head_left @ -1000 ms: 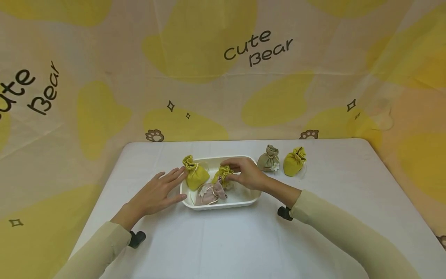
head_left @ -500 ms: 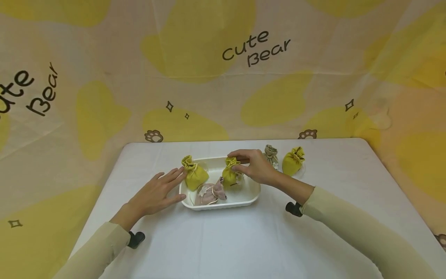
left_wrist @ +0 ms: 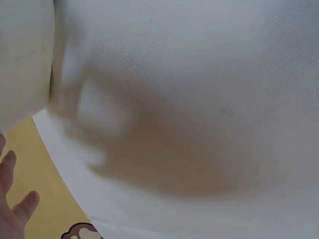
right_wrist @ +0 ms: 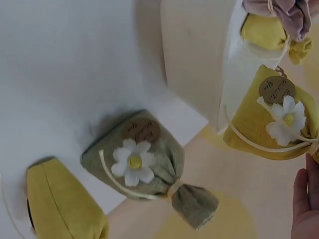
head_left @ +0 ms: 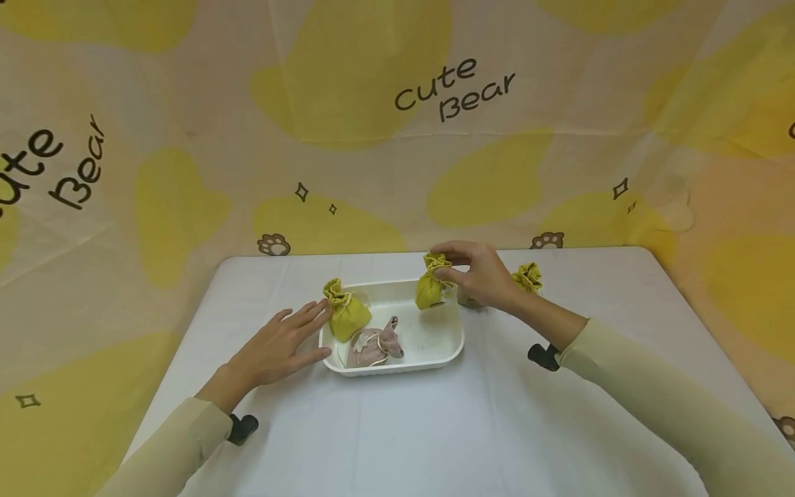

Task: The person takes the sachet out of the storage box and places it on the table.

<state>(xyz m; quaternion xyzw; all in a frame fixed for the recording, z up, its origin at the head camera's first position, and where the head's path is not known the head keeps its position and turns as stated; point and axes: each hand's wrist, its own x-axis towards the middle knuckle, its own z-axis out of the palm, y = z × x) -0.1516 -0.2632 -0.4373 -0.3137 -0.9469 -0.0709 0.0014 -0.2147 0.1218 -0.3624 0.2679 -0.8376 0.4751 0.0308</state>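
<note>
The right hand [head_left: 487, 277], pinching a yellow bag [head_left: 428, 293] by the neck, has moved back and right, raising it over the one tray [head_left: 428, 342]; that leaves a second yellow bag [head_left: 349, 320] and one pink bag [head_left: 371, 347] inside. The left hand's [head_left: 288, 347] fingers lie straight at the left rim. Rightward sit one green bag [right_wrist: 144, 162] and a third yellow bag [right_wrist: 65, 199].

Black words "cute Bear" [head_left: 455, 90] on back cloth [head_left: 335, 162]. More words [head_left: 50, 164] at far left, cut off at edge: "ute Bear". In right wrist view, round tag [right_wrist: 276, 89] on yellow bag [right_wrist: 254, 119], brown tag [right_wrist: 141, 130] on grey-green bag [right_wrist: 166, 153]: tiny upside-down letters, too blurry to read.
</note>
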